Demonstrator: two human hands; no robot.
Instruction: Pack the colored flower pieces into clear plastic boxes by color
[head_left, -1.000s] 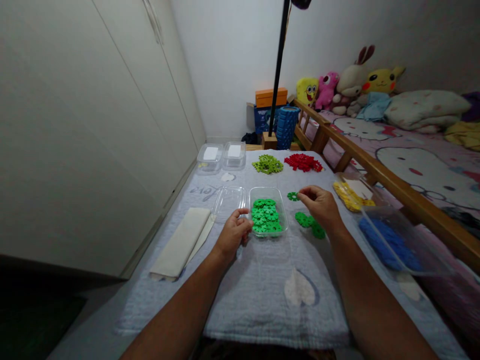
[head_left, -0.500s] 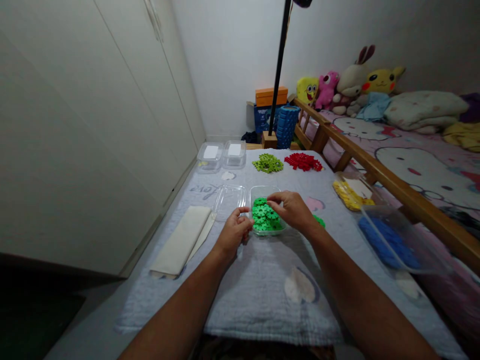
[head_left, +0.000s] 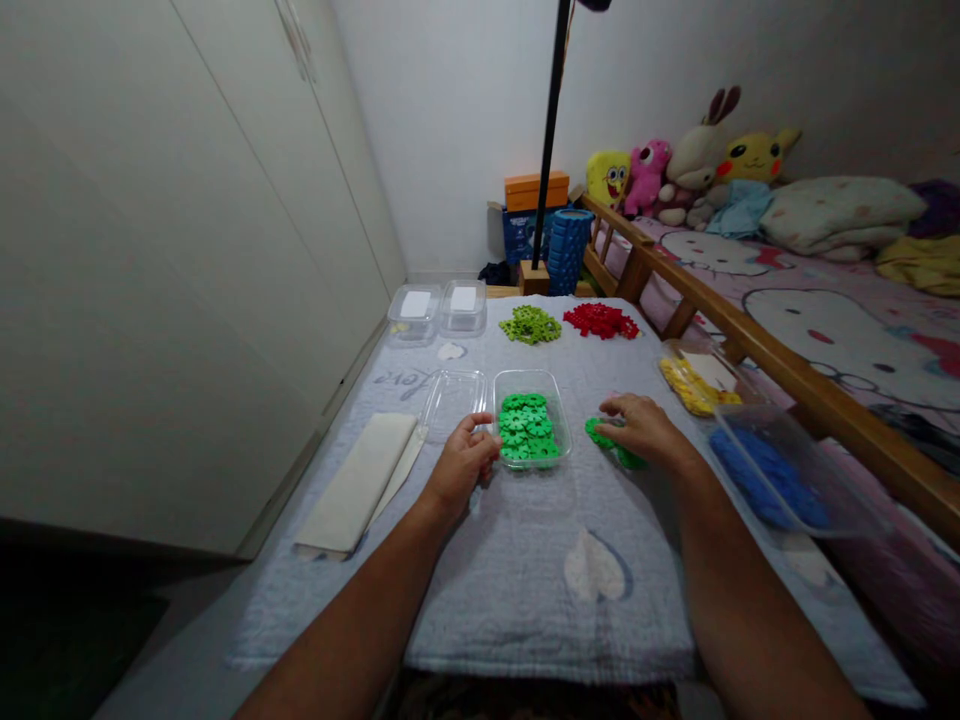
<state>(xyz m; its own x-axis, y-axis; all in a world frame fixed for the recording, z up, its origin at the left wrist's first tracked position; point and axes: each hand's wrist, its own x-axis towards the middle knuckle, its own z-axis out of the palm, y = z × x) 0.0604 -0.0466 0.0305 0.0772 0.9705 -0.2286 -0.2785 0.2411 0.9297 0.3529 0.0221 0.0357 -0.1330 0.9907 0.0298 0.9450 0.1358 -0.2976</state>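
Note:
A clear plastic box (head_left: 564, 425) holds a layered heap of green flower-shaped plastic discs (head_left: 527, 428). My left hand (head_left: 466, 462) is at the box's near left side, fingers curled and thumb against its wall. To the right, my right hand (head_left: 637, 428) is over a small pile of loose green discs (head_left: 631, 460) on the cloth. Its thumb and index finger are apart, with the thumb near a disc; the palm hides part of the pile. A clear lid (head_left: 454, 400) lies left of the box.
Light-green pieces (head_left: 530, 325) and red pieces (head_left: 600, 320) lie in piles at the back. Two lidded boxes (head_left: 463, 308) stand back left. Boxes with yellow pieces (head_left: 694, 388) and blue pieces (head_left: 765, 475) sit by the bed rail (head_left: 750, 340). Folded pale fabric (head_left: 360, 485) lies left.
My right hand has moved from above the boxed green discs rightward to the loose pile, its fingers now apart. My left hand has stayed beside the box.

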